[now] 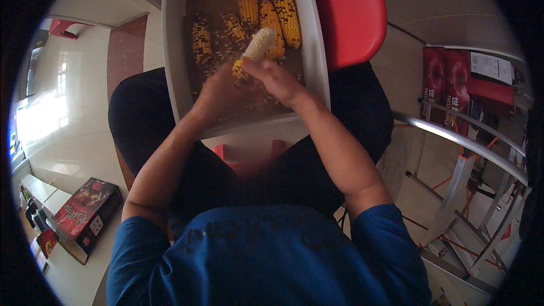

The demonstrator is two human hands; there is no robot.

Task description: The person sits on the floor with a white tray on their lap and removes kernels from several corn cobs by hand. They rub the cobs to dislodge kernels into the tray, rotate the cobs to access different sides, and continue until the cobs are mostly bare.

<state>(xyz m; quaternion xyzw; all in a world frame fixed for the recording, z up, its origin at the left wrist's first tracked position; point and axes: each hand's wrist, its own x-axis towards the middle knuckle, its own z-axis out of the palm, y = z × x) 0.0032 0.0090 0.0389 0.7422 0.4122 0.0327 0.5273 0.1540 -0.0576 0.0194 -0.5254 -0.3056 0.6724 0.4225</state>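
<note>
A partly stripped corn cob (260, 43) slants up between my hands, its upper end bare and white. Yellow kernels remain on its lower part. My right hand (278, 80) grips it, with the fingers across its middle. Close against the lower end is my left hand (219, 89), blurred but seemingly closed on the cob too; its fingertips are hard to make out. Several yellow ears with dark kernels lie beyond, among them an ear (287, 19) by the right wall and a partly stripped ear (201, 40) at the left. Loose kernels (219, 49) are scattered around them.
A white-walled open box (316, 46) across my thighs surrounds the corn. Beside it stands a red plastic stool (352, 12). A metal ladder (463, 136) and red cartons (446, 80) are at the right. A printed carton (87, 216) lies on the floor at left.
</note>
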